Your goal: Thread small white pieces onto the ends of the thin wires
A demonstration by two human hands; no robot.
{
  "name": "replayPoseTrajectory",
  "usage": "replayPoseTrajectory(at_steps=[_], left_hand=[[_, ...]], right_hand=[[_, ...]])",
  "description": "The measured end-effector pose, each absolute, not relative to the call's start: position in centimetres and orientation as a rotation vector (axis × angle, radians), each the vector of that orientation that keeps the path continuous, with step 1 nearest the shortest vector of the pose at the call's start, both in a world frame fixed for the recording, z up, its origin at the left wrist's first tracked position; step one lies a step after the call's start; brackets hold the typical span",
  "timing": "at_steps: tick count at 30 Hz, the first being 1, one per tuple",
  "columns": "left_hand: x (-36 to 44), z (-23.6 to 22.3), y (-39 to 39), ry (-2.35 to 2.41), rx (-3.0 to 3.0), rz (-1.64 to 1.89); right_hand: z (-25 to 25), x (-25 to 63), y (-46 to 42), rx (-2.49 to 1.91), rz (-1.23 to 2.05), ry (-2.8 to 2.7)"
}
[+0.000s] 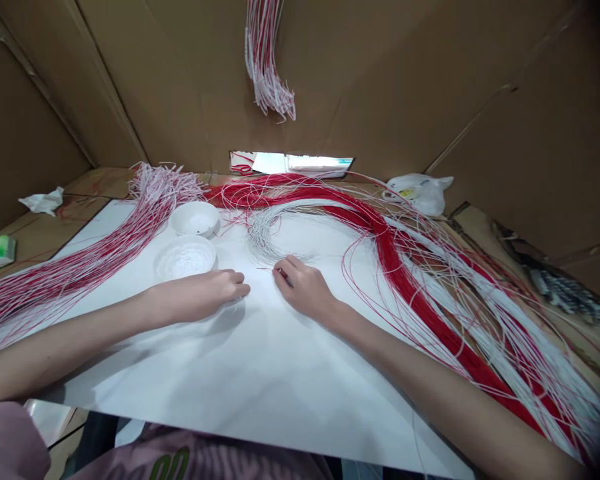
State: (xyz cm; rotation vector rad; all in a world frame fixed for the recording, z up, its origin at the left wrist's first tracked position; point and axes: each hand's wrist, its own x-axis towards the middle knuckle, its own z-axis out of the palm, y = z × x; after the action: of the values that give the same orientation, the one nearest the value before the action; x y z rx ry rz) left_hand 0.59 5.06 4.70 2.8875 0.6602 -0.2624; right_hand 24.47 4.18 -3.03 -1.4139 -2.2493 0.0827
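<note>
My left hand (223, 288) is closed in a pinch just right of the lower white bowl (163, 265); whatever is between its fingertips is too small to make out. To its right, my right hand (303, 285) is closed too, and a short end of thin red cord (264, 269) shows at its fingertips. Part of that grip is hidden by the curled fingers. A curved bunch of white cords (263, 233) ends right behind my right hand. Tiny white pieces lie in the lower bowl. Behind it, touching or nearly so, stands a second white bowl (194, 217).
Red and white cords (80, 260) with white-covered ends lie at left. A thick red cord bundle (397, 267) sweeps along the right. A similar bunch (267, 67) hangs against the cardboard wall (380, 80). A plastic bag (420, 192) and crumpled tissue (43, 200) lie behind the white sheet (205, 380).
</note>
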Motion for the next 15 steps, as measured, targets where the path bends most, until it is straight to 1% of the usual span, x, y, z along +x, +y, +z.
replayPoseTrajectory(at_steps=[5, 10, 12, 15], left_hand=[[0.4, 5.6, 5.6, 0.664, 2.791, -0.168], [-1.6, 8.4, 7.7, 0.884, 2.761, 0.044], [-2.8, 9.0, 8.8, 0.971, 2.725, -0.023], [-4.1, 8.7, 10.2, 1.068, 2.615, -0.327]], right_hand=[[-3.0, 24.5, 4.2, -1.416, 0.084, -2.252], [-3.0, 24.5, 4.2, -1.422, 0.083, -2.244], [-3.1, 24.4, 4.2, -1.422, 0.083, -2.239], [-3.1, 24.5, 4.2, -1.416, 0.082, -2.237]])
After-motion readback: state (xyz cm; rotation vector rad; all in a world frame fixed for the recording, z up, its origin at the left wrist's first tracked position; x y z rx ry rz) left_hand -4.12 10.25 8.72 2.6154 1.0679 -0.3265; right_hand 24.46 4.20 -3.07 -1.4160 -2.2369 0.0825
